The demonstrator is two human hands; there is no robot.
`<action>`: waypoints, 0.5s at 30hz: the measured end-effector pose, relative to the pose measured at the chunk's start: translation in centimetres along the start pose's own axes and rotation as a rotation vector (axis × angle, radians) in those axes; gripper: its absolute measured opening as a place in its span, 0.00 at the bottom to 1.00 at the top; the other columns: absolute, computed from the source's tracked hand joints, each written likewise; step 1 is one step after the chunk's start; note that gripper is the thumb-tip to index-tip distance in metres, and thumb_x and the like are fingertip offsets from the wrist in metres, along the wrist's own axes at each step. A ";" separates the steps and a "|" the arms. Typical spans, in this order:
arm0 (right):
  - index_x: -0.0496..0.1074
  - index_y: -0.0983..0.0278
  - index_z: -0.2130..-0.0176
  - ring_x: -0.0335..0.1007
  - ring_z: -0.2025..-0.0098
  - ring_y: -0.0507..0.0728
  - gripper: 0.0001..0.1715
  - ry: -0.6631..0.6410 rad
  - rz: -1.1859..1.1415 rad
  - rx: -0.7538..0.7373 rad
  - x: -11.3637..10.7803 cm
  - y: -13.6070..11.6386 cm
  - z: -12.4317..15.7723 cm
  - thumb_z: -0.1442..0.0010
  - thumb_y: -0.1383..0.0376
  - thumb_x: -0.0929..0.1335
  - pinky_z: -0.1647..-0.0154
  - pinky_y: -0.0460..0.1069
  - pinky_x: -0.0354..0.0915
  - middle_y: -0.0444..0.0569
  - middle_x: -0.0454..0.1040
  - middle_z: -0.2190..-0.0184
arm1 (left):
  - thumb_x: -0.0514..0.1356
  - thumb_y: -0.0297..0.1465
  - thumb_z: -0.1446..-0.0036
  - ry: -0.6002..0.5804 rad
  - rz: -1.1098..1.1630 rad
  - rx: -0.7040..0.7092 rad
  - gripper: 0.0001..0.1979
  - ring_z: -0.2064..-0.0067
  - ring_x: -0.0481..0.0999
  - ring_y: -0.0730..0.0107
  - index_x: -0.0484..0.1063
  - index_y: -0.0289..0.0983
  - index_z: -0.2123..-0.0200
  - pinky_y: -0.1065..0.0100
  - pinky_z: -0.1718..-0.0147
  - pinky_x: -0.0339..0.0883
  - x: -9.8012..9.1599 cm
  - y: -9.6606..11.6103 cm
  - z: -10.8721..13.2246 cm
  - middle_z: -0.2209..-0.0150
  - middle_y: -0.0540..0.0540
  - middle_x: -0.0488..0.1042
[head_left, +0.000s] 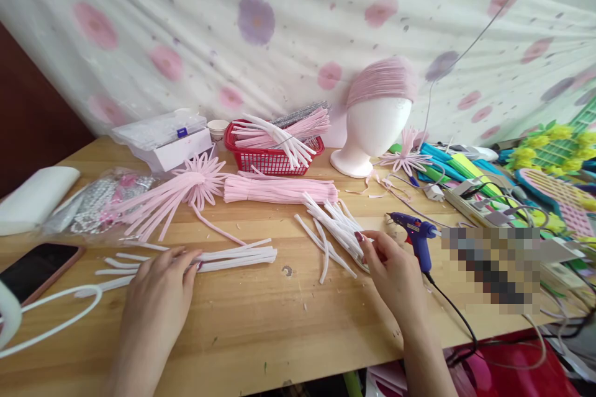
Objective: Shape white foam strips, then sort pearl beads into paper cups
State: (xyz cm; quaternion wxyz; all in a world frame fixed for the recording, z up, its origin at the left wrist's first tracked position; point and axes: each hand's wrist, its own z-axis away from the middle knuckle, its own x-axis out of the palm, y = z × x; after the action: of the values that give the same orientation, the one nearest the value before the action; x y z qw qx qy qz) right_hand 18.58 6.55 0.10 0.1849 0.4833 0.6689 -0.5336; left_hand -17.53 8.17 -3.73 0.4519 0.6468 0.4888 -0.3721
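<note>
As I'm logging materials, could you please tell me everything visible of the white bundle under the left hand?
The white bundle is a loose sheaf of slim, fuzzy-looking stems, like pipe cleaners. It lies crosswise on the wooden table, left ends fanned apart, right ends closer together. The left hand touches and partly hides its middle.

Bright, diffuse light leaves only soft shadows.
</note>
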 end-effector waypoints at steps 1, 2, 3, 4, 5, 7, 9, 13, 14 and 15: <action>0.75 0.63 0.63 0.66 0.80 0.54 0.27 0.015 -0.008 0.023 0.0 0.2 0.4 0.34 0.45 0.61 0.76 0.47 0.58 0.43 0.71 0.82 | 0.46 0.34 0.36 0.001 0.003 0.006 0.19 0.53 0.77 0.44 0.77 0.36 0.57 0.50 0.53 0.66 -0.1 0.0 -0.1 0.55 0.34 0.80; 0.75 0.63 0.64 0.66 0.80 0.55 0.26 0.038 -0.017 0.045 0.0 0.4 0.8 0.34 0.46 0.61 0.76 0.47 0.58 0.43 0.71 0.82 | 0.47 0.34 0.37 0.006 0.015 0.012 0.18 0.55 0.77 0.46 0.76 0.38 0.60 0.52 0.54 0.67 -0.2 0.0 -0.1 0.56 0.36 0.80; 0.75 0.63 0.65 0.66 0.80 0.55 0.26 0.064 -0.030 0.063 -0.1 0.6 1.2 0.35 0.46 0.62 0.77 0.47 0.58 0.44 0.71 0.82 | 0.48 0.35 0.38 0.015 0.030 0.013 0.16 0.57 0.78 0.47 0.76 0.40 0.63 0.53 0.56 0.67 -0.4 0.0 -0.2 0.58 0.37 0.81; 0.75 0.63 0.65 0.66 0.80 0.54 0.25 0.093 -0.046 0.080 -0.1 0.8 1.6 0.35 0.47 0.63 0.77 0.47 0.59 0.43 0.70 0.82 | 0.48 0.35 0.38 0.024 0.044 0.011 0.15 0.58 0.78 0.48 0.75 0.42 0.65 0.54 0.57 0.68 -0.6 0.1 -0.3 0.59 0.39 0.81; 0.75 0.63 0.64 0.65 0.80 0.54 0.24 0.121 -0.068 0.093 -0.1 0.9 2.0 0.35 0.47 0.63 0.77 0.47 0.59 0.43 0.69 0.82 | 0.49 0.35 0.39 0.031 0.058 0.006 0.14 0.59 0.79 0.49 0.74 0.42 0.66 0.55 0.58 0.68 -0.8 0.2 -0.4 0.60 0.39 0.81; 0.75 0.63 0.64 0.64 0.81 0.53 0.22 0.160 -0.121 0.101 -0.1 0.7 2.6 0.35 0.49 0.64 0.78 0.46 0.58 0.42 0.68 0.83 | 0.48 0.36 0.39 0.032 0.080 -0.003 0.14 0.60 0.79 0.47 0.72 0.42 0.66 0.53 0.59 0.67 -1.0 0.4 -0.7 0.61 0.38 0.81; 0.74 0.63 0.66 0.62 0.82 0.52 0.20 0.158 -0.160 0.086 -0.2 0.3 3.0 0.35 0.51 0.65 0.78 0.46 0.57 0.40 0.66 0.83 | 0.48 0.37 0.39 0.001 0.113 0.008 0.14 0.60 0.79 0.45 0.72 0.41 0.65 0.51 0.58 0.67 -1.0 0.6 -0.9 0.61 0.37 0.81; 0.73 0.62 0.69 0.61 0.83 0.51 0.19 0.101 -0.177 0.084 -0.2 -0.6 3.3 0.35 0.52 0.65 0.79 0.45 0.55 0.39 0.66 0.84 | 0.49 0.38 0.40 -0.088 0.171 0.043 0.14 0.57 0.79 0.44 0.73 0.41 0.65 0.49 0.57 0.66 -0.7 0.7 -1.1 0.58 0.37 0.81; 0.73 0.62 0.69 0.62 0.82 0.51 0.19 0.093 -0.178 0.096 -0.1 -0.7 3.3 0.35 0.52 0.65 0.79 0.45 0.56 0.39 0.66 0.84 | 0.49 0.38 0.40 -0.092 0.168 0.038 0.14 0.58 0.79 0.44 0.73 0.42 0.66 0.49 0.57 0.66 -0.8 0.7 -1.1 0.59 0.38 0.82; 0.74 0.62 0.69 0.62 0.82 0.51 0.19 0.089 -0.182 0.111 -0.1 -0.7 3.4 0.35 0.52 0.65 0.79 0.45 0.56 0.39 0.66 0.84 | 0.49 0.38 0.40 -0.086 0.159 0.030 0.13 0.59 0.79 0.45 0.72 0.42 0.67 0.48 0.56 0.65 -0.8 0.7 -1.0 0.61 0.39 0.82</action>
State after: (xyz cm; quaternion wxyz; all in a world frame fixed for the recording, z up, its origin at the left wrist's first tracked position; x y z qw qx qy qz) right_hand 17.14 3.51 -0.67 0.0788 0.4530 0.6872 -0.5624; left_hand -17.00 8.83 -2.47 0.4909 0.6736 0.4106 -0.3696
